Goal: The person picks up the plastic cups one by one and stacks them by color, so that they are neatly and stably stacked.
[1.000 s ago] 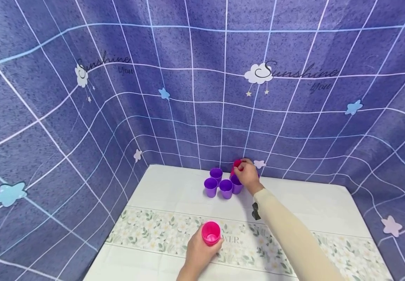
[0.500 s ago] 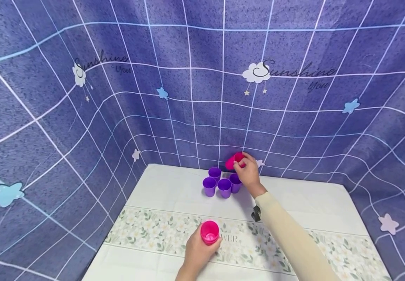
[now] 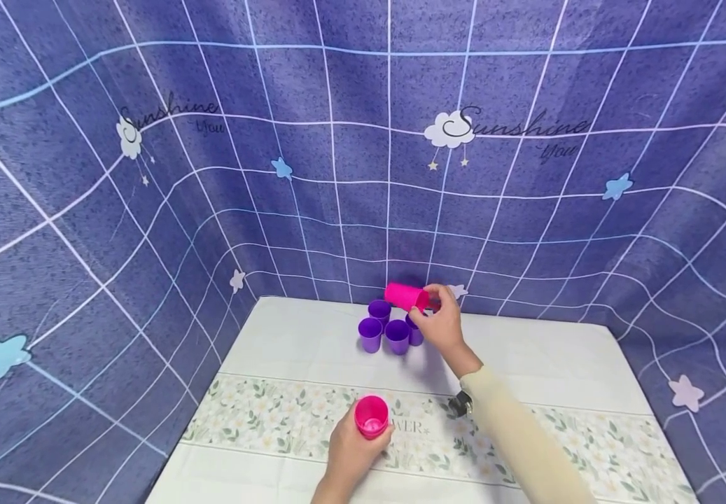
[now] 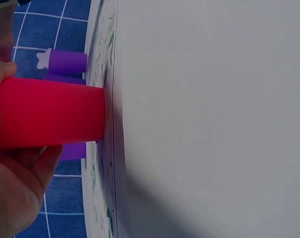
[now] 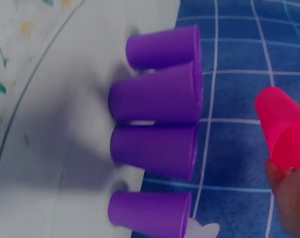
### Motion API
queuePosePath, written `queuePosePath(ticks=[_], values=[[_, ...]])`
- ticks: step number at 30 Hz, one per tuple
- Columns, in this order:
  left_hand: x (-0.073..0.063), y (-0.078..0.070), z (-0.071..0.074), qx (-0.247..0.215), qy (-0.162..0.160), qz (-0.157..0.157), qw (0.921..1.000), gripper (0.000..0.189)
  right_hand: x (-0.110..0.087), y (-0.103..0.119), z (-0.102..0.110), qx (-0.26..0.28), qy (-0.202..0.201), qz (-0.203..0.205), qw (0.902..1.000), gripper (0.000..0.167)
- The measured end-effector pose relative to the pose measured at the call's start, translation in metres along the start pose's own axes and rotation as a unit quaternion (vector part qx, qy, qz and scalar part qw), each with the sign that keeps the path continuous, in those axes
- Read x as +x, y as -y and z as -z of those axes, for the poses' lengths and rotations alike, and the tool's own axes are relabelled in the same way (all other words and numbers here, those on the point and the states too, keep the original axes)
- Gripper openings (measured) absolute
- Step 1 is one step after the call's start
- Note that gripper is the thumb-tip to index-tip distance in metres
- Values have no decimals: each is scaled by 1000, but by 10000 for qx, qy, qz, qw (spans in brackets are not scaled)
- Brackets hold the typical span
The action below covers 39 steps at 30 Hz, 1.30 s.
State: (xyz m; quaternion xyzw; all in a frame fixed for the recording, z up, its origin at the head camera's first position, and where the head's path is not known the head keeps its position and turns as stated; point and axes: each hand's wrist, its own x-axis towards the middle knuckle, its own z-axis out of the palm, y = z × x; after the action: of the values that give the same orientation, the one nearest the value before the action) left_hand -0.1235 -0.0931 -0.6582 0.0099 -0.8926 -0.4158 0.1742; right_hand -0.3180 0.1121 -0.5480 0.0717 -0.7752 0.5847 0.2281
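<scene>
In the head view my left hand [image 3: 354, 448] grips an upright pink cup [image 3: 372, 418], mouth up, over the table's flowered band. The left wrist view shows this cup [image 4: 53, 113] from the side, with fingers curled round it. At the back of the table, my right hand [image 3: 442, 320] pinches a second pink cup [image 3: 405, 297] near its rim. That cup lies sideways in the air, base to the left and mouth to the right, above several upright purple cups [image 3: 397, 337]. The right wrist view has a row of purple cups [image 5: 155, 148] beside the held pink cup [image 5: 283, 126].
The white table [image 3: 312, 325] carries a flowered band with printed letters. A blue-purple curtain [image 3: 363, 175] with pale grid lines, stars and clouds hangs behind the table's back edge and along its sides. A small dark object [image 3: 461, 404] sits at the right wrist.
My right hand has lifted its pink cup from among the purple cups and tipped it sideways, base swinging left. The left hand keeps its cup in about the same place.
</scene>
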Motion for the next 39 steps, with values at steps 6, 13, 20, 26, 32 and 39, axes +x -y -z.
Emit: queuePosePath(ticks=[6,13,20,26,32,39], values=[[1,-4,3,-105,208,171,9996,71,-25,19,5,478,314,180,9982,46],[0,-3,0,-77,123,89,9999,73,-73,41,8,1409,797,-31,9868,45],[1,-1,-3,-119,-9,6,9999,74,-112,43,10,1599,1161,260,9799,48],[0,-2,-1,-161,95,97,9998,64,-126,44,15,1616,1270,564,9770,48],[2,-4,2,-320,249,63,9992,62,-128,48,18,1550,1196,710,9781,49],[3,-2,1,-299,248,-68,9992,64,-129,52,19,1520,1371,1032,9734,53]])
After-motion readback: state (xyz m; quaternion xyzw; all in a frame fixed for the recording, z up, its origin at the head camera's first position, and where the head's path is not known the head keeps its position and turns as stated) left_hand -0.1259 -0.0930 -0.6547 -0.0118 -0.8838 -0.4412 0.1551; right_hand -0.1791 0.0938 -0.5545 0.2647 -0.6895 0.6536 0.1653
